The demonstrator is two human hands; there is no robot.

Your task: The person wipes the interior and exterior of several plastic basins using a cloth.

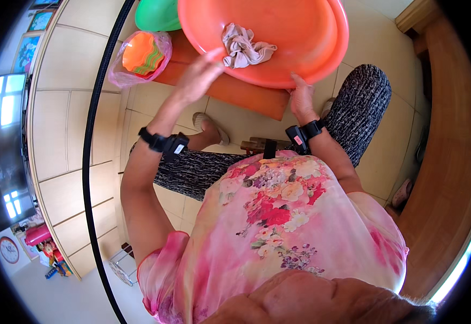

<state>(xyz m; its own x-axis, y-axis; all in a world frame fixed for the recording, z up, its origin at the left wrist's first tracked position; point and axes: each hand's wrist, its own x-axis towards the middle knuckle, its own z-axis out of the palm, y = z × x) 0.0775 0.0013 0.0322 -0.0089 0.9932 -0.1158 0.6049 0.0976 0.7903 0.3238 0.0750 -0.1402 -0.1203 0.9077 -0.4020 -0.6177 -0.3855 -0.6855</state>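
Note:
A large orange plastic basin (pixel 292 40) rests on a low reddish-brown wooden bench (pixel 255 97). Inside it, towards the near left wall, lies a crumpled pale cloth (pixel 245 48). My left hand (pixel 201 77) reaches over the basin's near-left rim, thumb and fingers apart, fingertips blurred beside the cloth; I see nothing held in it. At the near-right rim, my right hand (pixel 302 97) grips the basin, its thumb on top and the other fingers hidden underneath. Each wrist wears a black strap with a small box.
Left of the basin, a clear plastic bag (pixel 116 77) holds wavy-edged orange and green plastic containers (pixel 142 52). A green basin (pixel 158 14) stands beyond it. Pale cabinets (pixel 73 117) line the left; a wooden furniture piece (pixel 450 141) bounds the right. A black cable (pixel 88 150) crosses the left view.

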